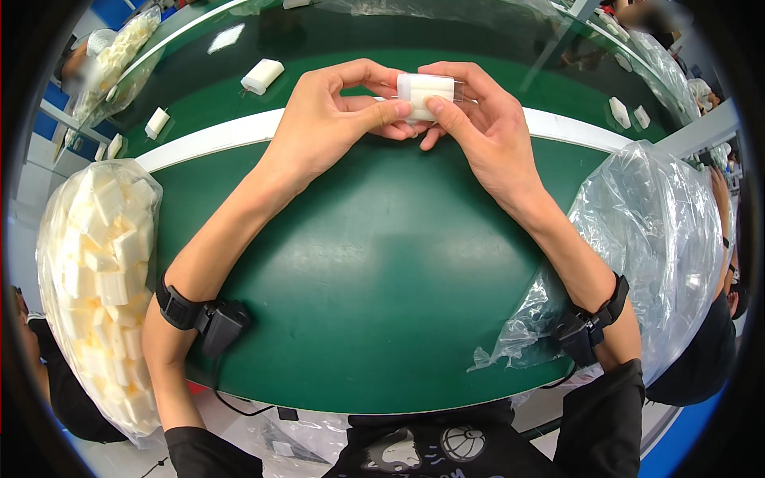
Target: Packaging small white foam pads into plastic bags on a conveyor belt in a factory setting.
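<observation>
Both hands hold a small white-and-cream block-shaped part (431, 84) above the far edge of the green work surface. Thin wires or clear edges seem to stick out at its sides, too fine to make out. My left hand (331, 107) pinches its left end between thumb and fingers. Across its front face lies the thumb of my right hand (488, 119), with the fingers behind and under it. A similar white part (263, 76) rests on the green belt (319, 60), beyond and left of my left hand.
At left stands a clear bag (103, 271) full of cream blocks; at right lies a crumpled clear plastic bag (645, 231). A white rail (211, 143) separates the green table (358, 279) from the belt. More white parts (157, 123) sit farther along. Other people are at both sides.
</observation>
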The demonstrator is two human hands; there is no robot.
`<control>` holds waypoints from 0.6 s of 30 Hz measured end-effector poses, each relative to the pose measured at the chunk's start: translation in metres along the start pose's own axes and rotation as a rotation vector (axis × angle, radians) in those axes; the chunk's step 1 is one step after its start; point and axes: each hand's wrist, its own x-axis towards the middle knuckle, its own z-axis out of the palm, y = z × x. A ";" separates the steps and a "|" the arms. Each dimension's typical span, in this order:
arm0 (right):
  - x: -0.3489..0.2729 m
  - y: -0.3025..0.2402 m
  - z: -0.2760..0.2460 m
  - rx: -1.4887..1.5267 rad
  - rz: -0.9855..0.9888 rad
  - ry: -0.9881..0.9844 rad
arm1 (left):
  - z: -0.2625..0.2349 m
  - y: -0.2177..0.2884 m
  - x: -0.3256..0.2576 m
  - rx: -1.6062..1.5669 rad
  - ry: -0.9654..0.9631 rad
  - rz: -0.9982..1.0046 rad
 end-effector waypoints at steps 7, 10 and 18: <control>0.000 -0.001 -0.004 -0.008 -0.005 0.015 | -0.003 -0.013 0.001 0.256 0.075 0.369; -0.001 0.003 -0.003 0.086 -0.027 0.039 | 0.001 -0.009 0.002 0.445 0.112 0.487; -0.001 0.002 -0.005 0.083 -0.084 0.021 | 0.003 -0.007 0.003 0.093 0.127 0.227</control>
